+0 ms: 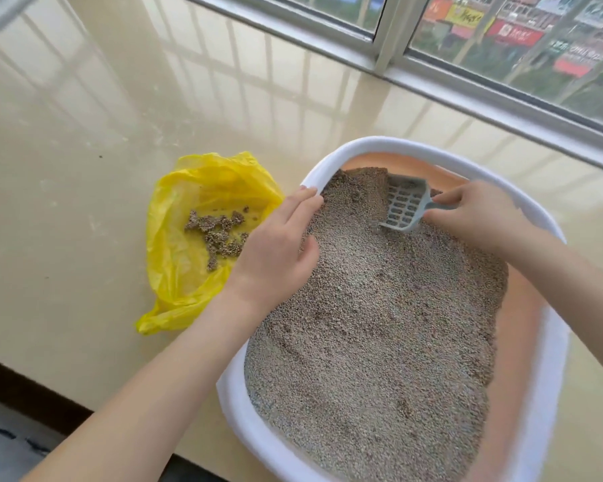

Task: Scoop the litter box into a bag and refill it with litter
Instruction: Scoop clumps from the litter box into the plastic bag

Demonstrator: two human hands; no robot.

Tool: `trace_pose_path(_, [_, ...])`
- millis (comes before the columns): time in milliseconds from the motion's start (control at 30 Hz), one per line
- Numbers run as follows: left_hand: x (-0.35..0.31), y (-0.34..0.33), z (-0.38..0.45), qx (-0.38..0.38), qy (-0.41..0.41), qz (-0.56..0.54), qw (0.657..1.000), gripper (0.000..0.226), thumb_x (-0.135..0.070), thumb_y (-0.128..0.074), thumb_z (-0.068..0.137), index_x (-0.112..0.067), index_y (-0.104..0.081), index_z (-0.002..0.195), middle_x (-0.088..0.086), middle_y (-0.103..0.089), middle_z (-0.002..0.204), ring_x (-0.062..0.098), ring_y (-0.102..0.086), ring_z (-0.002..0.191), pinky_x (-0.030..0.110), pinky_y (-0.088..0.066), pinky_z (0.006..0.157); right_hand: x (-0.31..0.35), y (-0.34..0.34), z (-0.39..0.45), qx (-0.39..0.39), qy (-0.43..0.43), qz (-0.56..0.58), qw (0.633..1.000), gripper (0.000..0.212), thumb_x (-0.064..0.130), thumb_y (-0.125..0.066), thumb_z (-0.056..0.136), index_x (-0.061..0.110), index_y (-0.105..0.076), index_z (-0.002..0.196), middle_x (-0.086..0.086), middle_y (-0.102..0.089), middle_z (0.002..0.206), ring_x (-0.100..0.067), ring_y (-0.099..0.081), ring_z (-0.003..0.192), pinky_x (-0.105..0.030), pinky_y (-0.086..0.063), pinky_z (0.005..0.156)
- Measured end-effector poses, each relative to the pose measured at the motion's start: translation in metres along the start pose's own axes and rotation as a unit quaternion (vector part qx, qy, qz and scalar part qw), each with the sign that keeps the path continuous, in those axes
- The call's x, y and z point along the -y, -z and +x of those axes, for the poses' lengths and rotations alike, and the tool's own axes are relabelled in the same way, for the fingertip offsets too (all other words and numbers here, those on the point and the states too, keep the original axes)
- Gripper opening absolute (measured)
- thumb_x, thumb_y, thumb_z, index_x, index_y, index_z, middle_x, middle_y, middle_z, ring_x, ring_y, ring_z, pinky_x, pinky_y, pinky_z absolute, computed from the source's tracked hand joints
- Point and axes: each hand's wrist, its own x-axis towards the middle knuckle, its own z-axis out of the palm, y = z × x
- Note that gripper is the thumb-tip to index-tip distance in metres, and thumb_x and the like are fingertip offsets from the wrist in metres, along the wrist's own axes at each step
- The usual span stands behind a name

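Open tiled floor (84,168) lies left and far of the litter box (328,153), with passage toward the window frame (502,99) at far right. The yellow bag (174,273) occupies the floor just left of the box, its near-side rim appearing to touch the box wall. Inside the box, the scoop (402,207) and right hand (474,212) block the far end; the left hand (279,245) blocks the left rim. The near half of the litter (380,342) is unobstructed. A dark strip (32,387) borders the floor at near left.

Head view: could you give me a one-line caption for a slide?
Right hand digs a slotted scoop into the litter box; clumps already lie in the yellow bag.
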Motion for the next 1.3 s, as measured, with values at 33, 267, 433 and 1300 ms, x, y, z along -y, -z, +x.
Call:
trace_pose_path(33, [0.000, 0.000, 0.000, -0.001, 0.001, -0.002, 1.000, 0.049, -0.004, -0.057, 0.081, -0.007, -0.053, 0.130, 0.006, -0.049, 0.140, 0.018, -0.045, 0.131, 0.016, -0.032, 0.102, 0.002, -0.003, 0.005, 0.012, 0.009, 0.016, 1.000, 0.017, 0.033, -0.068, 0.084, 0.029, -0.075, 0.100, -0.007, -0.069, 0.066, -0.018, -0.046, 0.053, -0.024, -0.039, 0.048])
trace_pose_path(267, [-0.005, 0.003, 0.001, 0.003, 0.004, -0.001, 1.000, 0.054, 0.003, -0.051, 0.078, -0.004, -0.051, 0.132, 0.007, -0.049, 0.140, 0.016, -0.042, 0.133, 0.015, -0.032, 0.104, 0.008, -0.057, -0.001, 0.043, 0.004, 0.229, 0.973, 0.020, 0.031, -0.069, 0.086, 0.022, -0.075, 0.102, 0.011, -0.066, 0.070, -0.006, -0.032, 0.044, -0.019, -0.030, 0.045])
trace_pose_path(433, [-0.005, 0.002, 0.000, 0.001, 0.008, -0.001, 1.000, 0.054, 0.002, -0.050, 0.078, -0.005, -0.051, 0.132, 0.005, -0.049, 0.140, 0.014, -0.040, 0.135, 0.014, -0.029, 0.107, 0.010, -0.093, -0.018, -0.009, -0.050, 0.386, 0.921, 0.027, 0.032, -0.074, 0.081, 0.021, -0.074, 0.106, 0.010, -0.067, 0.077, 0.002, -0.048, 0.058, -0.020, -0.038, 0.061])
trace_pose_path(1300, [0.003, 0.010, -0.016, -0.017, 0.042, -0.028, 0.999, 0.052, -0.005, -0.050, 0.079, -0.012, -0.054, 0.131, 0.001, -0.048, 0.141, 0.017, -0.049, 0.125, 0.025, -0.040, 0.098, 0.044, -0.123, -0.139, -0.131, -0.175, 0.534, 0.817, 0.015, 0.028, -0.073, 0.084, 0.026, -0.076, 0.098, 0.010, -0.057, 0.061, -0.008, -0.038, 0.055, -0.023, -0.031, 0.053])
